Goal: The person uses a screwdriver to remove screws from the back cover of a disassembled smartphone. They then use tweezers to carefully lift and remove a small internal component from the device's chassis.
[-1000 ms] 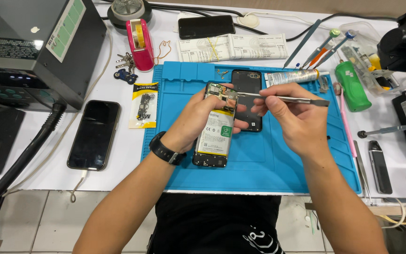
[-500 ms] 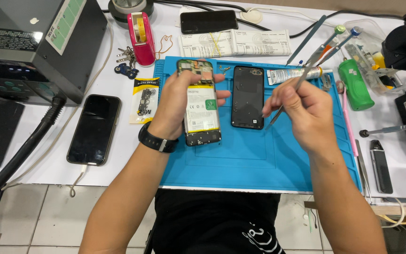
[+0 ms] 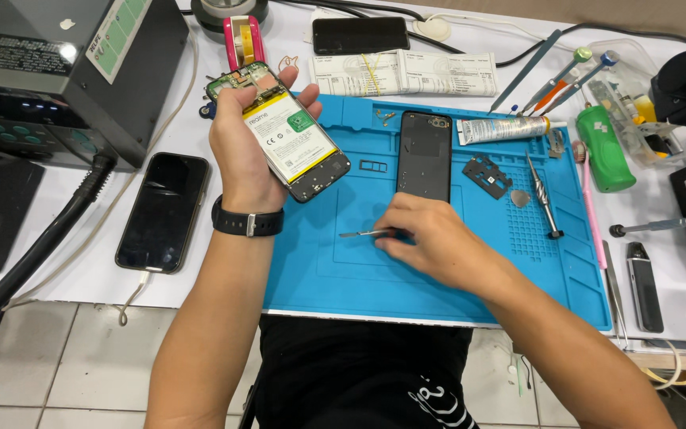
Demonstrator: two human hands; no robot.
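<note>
An opened phone [image 3: 279, 131], its back removed so the battery and green board show, is gripped in the left hand [image 3: 244, 135] and is now raised toward the upper left of the frame, clear of the blue mat [image 3: 438, 294]; half a second earlier it was held lower, over the mat's upper left corner. The left fingers are wrapped round the phone's edges, thumb along one side. The right hand [image 3: 430, 242] has come down from the upper right to the centre of the frame and rests on the mat, its fingers pressed together in a pinch on thin tweezers [image 3: 363, 233], whose tip points left and lies on or just above the mat. A dark back cover [image 3: 425, 155] lies flat on the mat just above the right hand. By this reading, work inside the phone is paused while something is attended to on the mat. A second, dark phone [image 3: 162, 210] lies at the left, off the mat.
</note>
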